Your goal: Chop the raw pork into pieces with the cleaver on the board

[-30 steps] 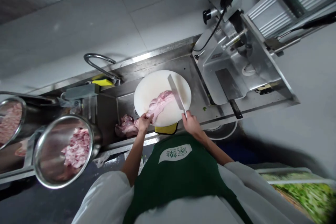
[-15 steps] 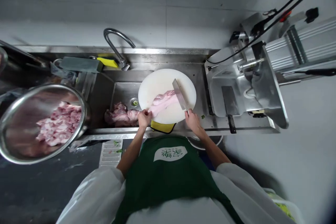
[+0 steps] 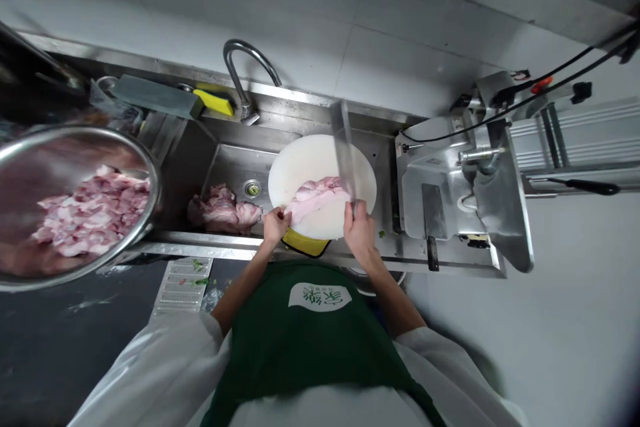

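A long strip of pale pink raw meat [image 3: 320, 203] lies across the round white cutting board [image 3: 307, 150]. My left hand [image 3: 274, 224] pinches the strip's left end at the board's edge. In my right hand [image 3: 359, 230] is the handle of a cleaver [image 3: 344, 147], its blade raised upright over the strip's right end and slightly blurred. Whether the edge touches the meat I cannot tell. A bigger piece of raw meat [image 3: 225, 210] rests in the sink left of the board. Under the board's front edge shows a yellow cloth [image 3: 306, 243].
On the left stands a big metal bowl [image 3: 156, 180] with cut meat chunks [image 3: 95, 210]. A faucet [image 3: 245, 80] rises behind the sink [image 3: 250, 157]. At right is a metal slicing machine [image 3: 500, 193] with a second cleaver [image 3: 433, 213] on it. A yellow sponge [image 3: 214, 102] lies at the back.
The cleaver has gone from lying tilted over the strip's right end to standing raised and more upright. My left hand keeps its pinch on the meat. The whole view has turned slightly.
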Available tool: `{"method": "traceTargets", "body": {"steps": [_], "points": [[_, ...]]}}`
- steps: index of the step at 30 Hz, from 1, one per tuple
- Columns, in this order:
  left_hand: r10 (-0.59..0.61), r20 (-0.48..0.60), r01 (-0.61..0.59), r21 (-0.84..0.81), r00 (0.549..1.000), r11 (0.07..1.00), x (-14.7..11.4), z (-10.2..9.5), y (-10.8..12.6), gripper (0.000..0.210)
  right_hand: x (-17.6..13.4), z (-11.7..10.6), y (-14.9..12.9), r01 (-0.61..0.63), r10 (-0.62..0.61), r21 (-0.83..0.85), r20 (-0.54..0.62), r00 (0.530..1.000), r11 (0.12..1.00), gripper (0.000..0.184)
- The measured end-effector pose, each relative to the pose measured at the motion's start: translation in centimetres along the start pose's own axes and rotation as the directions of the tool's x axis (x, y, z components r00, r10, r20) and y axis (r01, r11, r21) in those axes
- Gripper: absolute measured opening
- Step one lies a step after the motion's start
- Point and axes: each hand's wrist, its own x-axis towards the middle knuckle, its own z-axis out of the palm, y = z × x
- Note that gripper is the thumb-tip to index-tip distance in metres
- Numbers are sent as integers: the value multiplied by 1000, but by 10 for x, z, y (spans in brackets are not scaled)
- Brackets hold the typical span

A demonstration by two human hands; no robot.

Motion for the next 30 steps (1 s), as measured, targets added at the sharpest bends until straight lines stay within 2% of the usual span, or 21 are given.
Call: {"method": "traceTargets", "body": {"steps": [2,3,7,10,12,14,16,18,19,21,23,25,28,30], "points": [[-11,4,10,3,1000,1000,0,0,1,23,1,5,-7,-35,35,9,-67,997,999,54],[-12,9,12,4,1000,1000,0,0,1,22,2,14,-10,-55,55,1,-39,998,998,53],[1,44,-4,63,999,998,0,-6,3,22,9,64,-12,-65,78,-61,228,971,996,42],[7,111,-29,190,994,981,3,-16,8,22,16,82,-3,-37,50,-53,260,964,998,38],[82,79,-101,284,994,953,6,-18,19,26,20,83,3,-37,47,-45,263,964,998,37],[254,46,-254,331,966,909,10,-11,35,34,24,80,5,-38,46,-35,259,965,999,36],[418,125,-435,324,900,840,16,6,51,39,25,77,6,-36,41,-22,260,965,999,36],[494,256,-554,309,831,773,24,27,62,41,21,74,8,-34,38,-22,255,966,999,36],[498,294,-575,317,816,754,28,37,65,41,16,72,12,-32,37,-26,261,965,999,35],[481,303,-566,357,823,743,36,52,66,41,-1,68,21,-32,41,-34,288,957,999,35],[469,273,-542,388,840,746,41,59,62,42,-19,65,32,-36,46,-38,321,946,999,35],[475,265,-543,393,839,742,43,60,58,42,-27,63,36,-56,70,-52,350,934,997,36],[493,296,-575,380,818,725,43,58,55,42,-2,66,20,-83,101,-68,338,936,994,37],[496,305,-581,385,813,717,42,56,53,42,32,69,2,-34,35,-7,282,959,999,38]]}}
